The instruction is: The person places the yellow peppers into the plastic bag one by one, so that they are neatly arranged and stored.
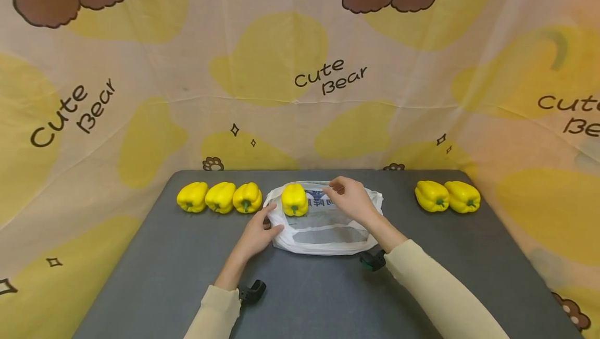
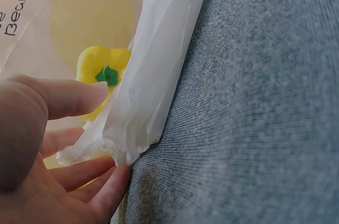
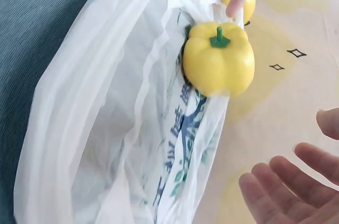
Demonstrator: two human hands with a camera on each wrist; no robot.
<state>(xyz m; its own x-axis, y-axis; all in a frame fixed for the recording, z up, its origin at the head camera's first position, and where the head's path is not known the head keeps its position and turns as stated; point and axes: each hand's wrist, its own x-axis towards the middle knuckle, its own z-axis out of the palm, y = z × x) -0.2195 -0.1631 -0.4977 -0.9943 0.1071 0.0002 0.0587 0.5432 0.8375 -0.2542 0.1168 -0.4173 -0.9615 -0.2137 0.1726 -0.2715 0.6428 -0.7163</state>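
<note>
A white, printed plastic bag [image 1: 323,248] lies with its mouth spread wide at the middle of the table. One yellow bell pepper [image 1: 295,198] with a green stem sits at the left end of the bag's mouth; in the right wrist view, bag film overlaps the pepper's [image 3: 218,62] edge. My left hand [image 1: 257,232] is at the bag's left rim. In the left wrist view its fingers [image 2: 108,192] touch the gathered plastic from outside, with the thumb held apart. Over the bag's far right part, my right hand [image 1: 350,199] hovers, fingers loosely bent and holding nothing.
Three yellow bell peppers [image 1: 220,197] stand in a row left of the bag. Two more peppers [image 1: 461,197] sit side by side at the right. The grey table [image 1: 319,297] meets a patterned cloth backdrop [image 1: 281,68] at its back and sides.
</note>
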